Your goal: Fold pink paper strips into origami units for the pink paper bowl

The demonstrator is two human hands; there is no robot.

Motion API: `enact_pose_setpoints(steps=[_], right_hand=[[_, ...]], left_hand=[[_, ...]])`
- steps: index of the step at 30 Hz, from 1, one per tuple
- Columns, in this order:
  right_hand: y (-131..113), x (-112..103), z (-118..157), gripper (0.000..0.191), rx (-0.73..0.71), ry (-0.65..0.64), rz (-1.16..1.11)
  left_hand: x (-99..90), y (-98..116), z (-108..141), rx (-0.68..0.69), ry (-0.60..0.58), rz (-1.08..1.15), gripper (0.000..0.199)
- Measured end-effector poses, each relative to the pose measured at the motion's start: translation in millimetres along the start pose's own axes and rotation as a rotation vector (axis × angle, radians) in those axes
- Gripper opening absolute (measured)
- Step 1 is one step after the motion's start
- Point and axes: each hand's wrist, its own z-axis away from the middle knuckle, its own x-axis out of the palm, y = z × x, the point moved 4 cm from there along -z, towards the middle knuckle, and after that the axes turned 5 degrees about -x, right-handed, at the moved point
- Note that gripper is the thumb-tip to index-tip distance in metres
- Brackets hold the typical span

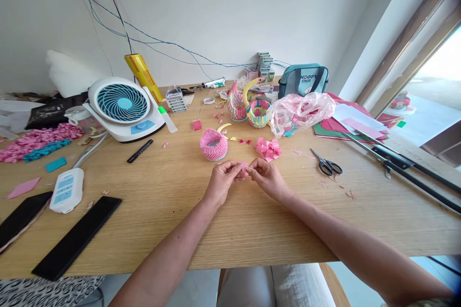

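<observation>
On the head view, there's the left hand (220, 181) and right hand (267, 180), fingertips pinching a small pink paper (244, 166) between them! Looks like a folding step; the next move probably calls for light, even pressure. Just beyond the grip sit a pink basket (212, 147), left, and pink slips (268, 148), right; scissors (326, 167) lie farther right.
</observation>
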Motion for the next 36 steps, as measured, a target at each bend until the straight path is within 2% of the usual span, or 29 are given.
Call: enact_pose_setpoints(steps=[3, 8, 14, 20, 26, 32, 36], right_hand=[[3, -1, 0, 0.036, -0.021, 0.031, 0.049], [4, -2, 1, 0.036, 0.002, 0.037, 0.113], [-4, 4, 0, 0.032, 0.054, -0.079, -0.134], [-2, 1, 0, 0.030, 0.068, 0.061, -0.180], [0, 1, 2, 0.020, 0.003, 0.028, -0.083], [-10, -1, 4, 0.013, -0.098, 0.018, 0.115], [-13, 0, 2, 0.020, -0.017, -0.043, 0.001]], left_hand=[[2.0, 2, 2, 0.018, -0.004, -0.006, 0.028], [3.4, 7, 3, 0.137, 0.041, -0.125, 0.020], [1.1, 10, 3, 0.284, 0.067, -0.345, 0.015], [8.4, 15, 12, 0.407, 0.055, -0.575, 0.014], [9.8, 16, 13, 0.568, 0.095, -0.797, 0.015], [10.2, 17, 13, 0.614, 0.107, -0.874, 0.016], [14.1, 21, 17, 0.692, 0.096, -1.010, 0.016]])
